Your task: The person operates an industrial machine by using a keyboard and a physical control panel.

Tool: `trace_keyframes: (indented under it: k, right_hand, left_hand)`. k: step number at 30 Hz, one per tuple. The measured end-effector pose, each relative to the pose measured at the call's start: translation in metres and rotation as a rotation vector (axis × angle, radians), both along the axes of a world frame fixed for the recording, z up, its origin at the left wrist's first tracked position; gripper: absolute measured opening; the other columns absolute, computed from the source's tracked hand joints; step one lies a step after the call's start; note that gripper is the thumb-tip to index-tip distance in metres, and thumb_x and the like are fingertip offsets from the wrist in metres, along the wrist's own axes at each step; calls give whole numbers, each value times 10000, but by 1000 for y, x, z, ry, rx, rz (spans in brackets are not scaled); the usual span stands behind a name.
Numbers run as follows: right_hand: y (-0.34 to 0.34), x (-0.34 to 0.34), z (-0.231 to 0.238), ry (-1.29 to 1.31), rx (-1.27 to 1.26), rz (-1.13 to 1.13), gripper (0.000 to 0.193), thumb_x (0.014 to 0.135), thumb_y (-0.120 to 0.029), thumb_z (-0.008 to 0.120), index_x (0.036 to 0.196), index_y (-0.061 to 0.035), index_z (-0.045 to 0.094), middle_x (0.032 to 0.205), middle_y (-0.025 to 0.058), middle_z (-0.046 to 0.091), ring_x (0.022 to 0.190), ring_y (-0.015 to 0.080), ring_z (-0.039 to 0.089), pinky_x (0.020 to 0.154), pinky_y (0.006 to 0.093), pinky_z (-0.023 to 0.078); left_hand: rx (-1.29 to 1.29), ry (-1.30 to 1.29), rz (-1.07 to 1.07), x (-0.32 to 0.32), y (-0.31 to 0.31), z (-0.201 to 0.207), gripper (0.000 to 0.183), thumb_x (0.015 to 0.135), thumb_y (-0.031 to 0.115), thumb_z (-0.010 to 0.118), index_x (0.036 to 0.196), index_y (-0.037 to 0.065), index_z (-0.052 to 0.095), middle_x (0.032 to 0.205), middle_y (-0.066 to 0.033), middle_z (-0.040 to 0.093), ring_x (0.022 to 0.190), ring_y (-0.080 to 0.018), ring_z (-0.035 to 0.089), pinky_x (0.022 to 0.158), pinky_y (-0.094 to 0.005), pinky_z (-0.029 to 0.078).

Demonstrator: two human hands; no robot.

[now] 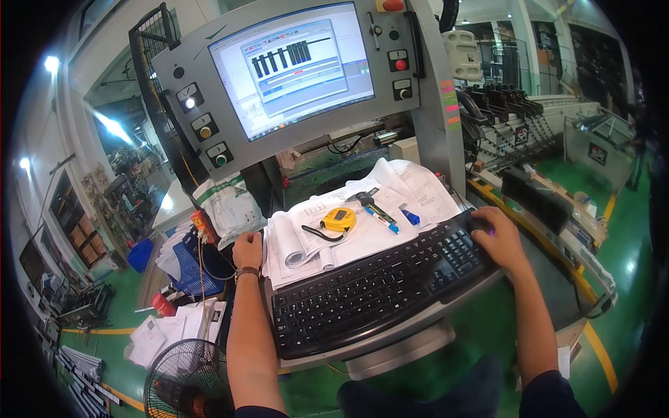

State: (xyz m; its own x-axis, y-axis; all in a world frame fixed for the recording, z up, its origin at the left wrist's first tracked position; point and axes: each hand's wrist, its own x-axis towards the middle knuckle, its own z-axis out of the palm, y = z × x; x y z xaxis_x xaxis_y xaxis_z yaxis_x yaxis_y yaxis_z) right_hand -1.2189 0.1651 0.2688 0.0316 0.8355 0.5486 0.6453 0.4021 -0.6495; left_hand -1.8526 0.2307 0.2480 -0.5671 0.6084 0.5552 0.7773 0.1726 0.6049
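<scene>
My left hand (248, 251), with a band on its wrist, is closed at the left edge of the tray (432, 306), beside the papers. My right hand (500, 238) lies at the right end of the black keyboard (348, 299), by the number keys. Its fingers are curled, and a small purple spot shows between them; I cannot make out what it is. Behind the keyboard, drawing sheets (293, 223) are spread, some rolled at the edge. On them lie a yellow tape measure (339, 220) with a black strap, a dark caliper-like tool (366, 198), a blue-tipped pen (382, 219) and a blue cap-like piece (410, 217).
Ahead stands a grey control panel with a lit screen (293, 70) and buttons at both sides. A white bag (230, 205) and a blue basket (195, 268) are at left. Below them stands a black fan (187, 380). Machinery (512, 115) fills the right side.
</scene>
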Motion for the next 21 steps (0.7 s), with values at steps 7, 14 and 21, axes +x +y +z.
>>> trace_keyframes:
  k: [7, 14, 21]
  right_hand:
    - [2, 0, -1, -19, 1, 0, 482, 838, -246, 745, 1280, -53, 756, 1418, 152, 685, 1281, 358, 677, 1054, 414, 535]
    - [0, 0, 1, -8, -22, 2, 473, 853, -244, 751, 1288, -58, 753, 1429, 143, 674, 1288, 347, 672, 1044, 411, 536]
    - [-1, -1, 1, -7, -14, 0, 463, 855, -223, 755, 1289, -60, 753, 1422, 139, 679, 1291, 343, 673, 1040, 407, 535]
  left_hand:
    - [7, 3, -5, 0, -1, -1, 353, 967, 398, 746, 1090, 76, 823, 1033, -176, 820, 1001, -391, 783, 899, -474, 603]
    - [-5, -13, -4, 6, -3, 3, 355, 966, 401, 745, 1090, 78, 821, 1047, -175, 820, 1006, -391, 782, 903, -472, 601]
    - [-30, -13, 7, 5, -5, 4, 376, 983, 390, 743, 1127, 51, 819, 1060, -173, 827, 1003, -363, 789, 913, -440, 595]
